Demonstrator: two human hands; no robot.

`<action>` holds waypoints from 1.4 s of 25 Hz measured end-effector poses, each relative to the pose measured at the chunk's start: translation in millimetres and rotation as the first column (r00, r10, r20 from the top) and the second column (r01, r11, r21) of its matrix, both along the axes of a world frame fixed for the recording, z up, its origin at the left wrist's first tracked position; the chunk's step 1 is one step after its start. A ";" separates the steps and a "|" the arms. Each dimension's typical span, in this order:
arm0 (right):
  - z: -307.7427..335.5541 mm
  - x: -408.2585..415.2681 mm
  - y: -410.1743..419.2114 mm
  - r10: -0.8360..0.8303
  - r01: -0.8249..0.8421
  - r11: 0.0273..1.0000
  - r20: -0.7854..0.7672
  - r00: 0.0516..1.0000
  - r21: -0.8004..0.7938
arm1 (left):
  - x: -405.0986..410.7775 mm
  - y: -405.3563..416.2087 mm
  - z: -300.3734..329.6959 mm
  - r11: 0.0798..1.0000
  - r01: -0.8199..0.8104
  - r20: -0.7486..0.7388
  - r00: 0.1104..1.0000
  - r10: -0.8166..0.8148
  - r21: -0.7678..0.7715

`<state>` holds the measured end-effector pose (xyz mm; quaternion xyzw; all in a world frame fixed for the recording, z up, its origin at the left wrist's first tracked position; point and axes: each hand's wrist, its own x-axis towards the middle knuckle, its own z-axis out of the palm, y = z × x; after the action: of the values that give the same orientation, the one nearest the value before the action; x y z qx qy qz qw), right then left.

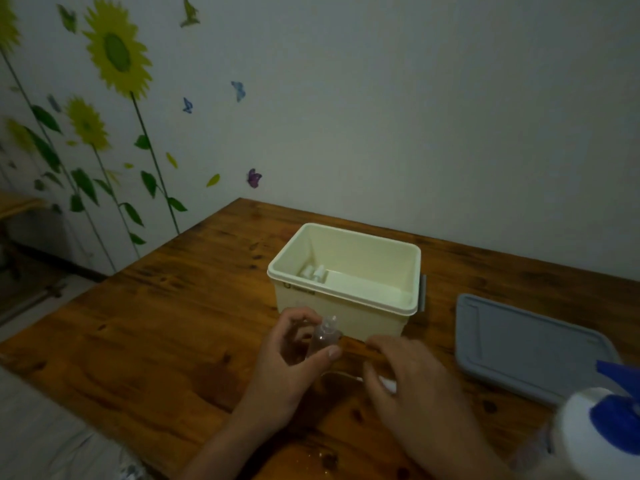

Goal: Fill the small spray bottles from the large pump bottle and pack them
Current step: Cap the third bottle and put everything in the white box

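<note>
My left hand grips a small clear spray bottle upright just above the table, in front of the cream box. My right hand hovers low beside it, fingers curled around a small white piece, likely the sprayer cap with a thin tube. Inside the cream box, at its near left, lie two small white-capped bottles. The large pump bottle, white with a blue pump head, stands at the bottom right edge of view.
A grey lid lies flat on the wooden table right of the box. The box has a raised ledge inside. A wall with sunflower stickers stands behind. The table's left edge drops to the floor.
</note>
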<state>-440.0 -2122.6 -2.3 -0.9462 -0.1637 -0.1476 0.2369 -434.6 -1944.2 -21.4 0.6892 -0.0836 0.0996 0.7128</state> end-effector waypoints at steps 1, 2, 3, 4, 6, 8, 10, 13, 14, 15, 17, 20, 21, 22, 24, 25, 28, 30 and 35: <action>-3.7 0.8 0.4 0.007 -0.009 0.999 -0.043 0.999 -0.036 | -0.1 0.2 -0.9 1.000 -0.002 0.002 1.000 0.002 0.004; -6.8 1.2 0.2 0.004 -0.010 0.998 -0.084 0.996 -0.069 | 1.2 -0.2 -2.4 1.000 0.003 -0.001 1.000 -0.003 0.001; -8.8 0.8 -0.7 -0.011 0.001 0.996 -0.111 0.994 -0.091 | 2.6 -0.8 -4.2 1.000 0.013 -0.009 1.000 -0.013 -0.005; -10.4 0.1 -2.1 -0.031 0.017 0.994 -0.129 0.991 -0.108 | 2.9 -1.4 -5.8 1.000 0.018 -0.019 1.000 -0.018 -0.007; -12.1 1.0 -4.5 -0.065 0.037 0.985 -0.162 0.985 -0.169 | 3.6 -1.1 -7.5 1.000 0.017 -0.035 0.999 -0.017 -0.005; -14.3 1.2 -4.9 -0.057 0.023 0.980 -0.171 0.984 -0.197 | 3.1 -0.7 -8.8 1.000 0.013 -0.051 0.999 -0.013 0.000; -11.7 -0.9 -3.9 -0.075 0.060 0.994 -0.175 0.982 -0.087 | 1.0 -1.5 -7.8 1.000 0.005 -0.050 0.999 -0.004 0.020; -1.4 -2.8 -5.1 -0.182 0.201 0.964 -0.121 0.976 0.172 | -0.9 -1.6 -5.1 0.998 -0.019 -0.046 0.999 0.021 0.052; -0.1 -3.1 -6.3 -0.194 0.219 0.939 -0.117 0.974 0.266 | -1.1 -1.3 -5.5 0.998 -0.019 -0.050 0.998 0.022 0.057; 0.0 -2.4 -8.1 -0.190 0.220 0.903 -0.116 0.975 0.369 | -1.0 -1.1 -6.3 0.998 -0.015 -0.057 0.998 0.019 0.063; 0.9 -2.0 -10.0 -0.174 0.203 0.809 -0.105 0.979 0.552 | -0.6 -0.7 -7.8 0.997 -0.002 -0.056 0.998 0.007 0.081; 5.2 -6.4 -11.8 -0.117 0.122 0.655 -0.059 0.991 0.746 | -1.7 -2.6 -6.8 0.995 0.007 -0.051 0.999 -0.002 0.101; 6.8 -7.8 -13.0 -0.092 0.090 0.605 -0.042 0.995 0.791 | -2.0 -3.2 -6.2 0.995 0.016 -0.050 0.999 -0.011 0.099; 8.0 -8.9 -14.0 -0.069 0.063 0.564 -0.029 0.997 0.823 | -1.9 -3.4 -6.1 0.995 0.021 -0.047 0.999 -0.017 0.095; 9.8 -10.4 -14.5 -0.027 0.025 0.518 -0.013 1.000 0.855 | -0.9 -2.7 -7.3 0.996 0.026 -0.040 0.999 -0.023 0.080; 10.0 -10.8 -14.1 -0.010 0.009 0.514 -0.004 1.000 0.858 | -0.6 -2.7 -7.8 0.997 0.029 -0.037 0.999 -0.026 0.071; 8.1 -12.0 -12.7 -0.014 -0.007 0.548 0.017 1.000 0.837 | 0.0 -3.5 -9.7 0.998 0.041 -0.028 0.999 -0.040 0.054; 7.4 -12.3 -10.8 -0.025 -0.003 0.597 0.023 0.999 0.803 | -0.2 -4.1 -9.6 0.996 0.053 -0.027 0.998 -0.051 0.069; 14.8 -15.7 -13.6 -0.034 -0.024 0.726 0.070 0.997 0.688 | -2.5 -2.3 -7.2 0.990 0.088 -0.048 0.995 -0.082 0.114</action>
<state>-455.7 -2136.2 12.5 -0.7851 -0.1039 -0.2352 0.5635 -437.2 -1946.5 -28.6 0.7274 -0.1031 0.0491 0.6767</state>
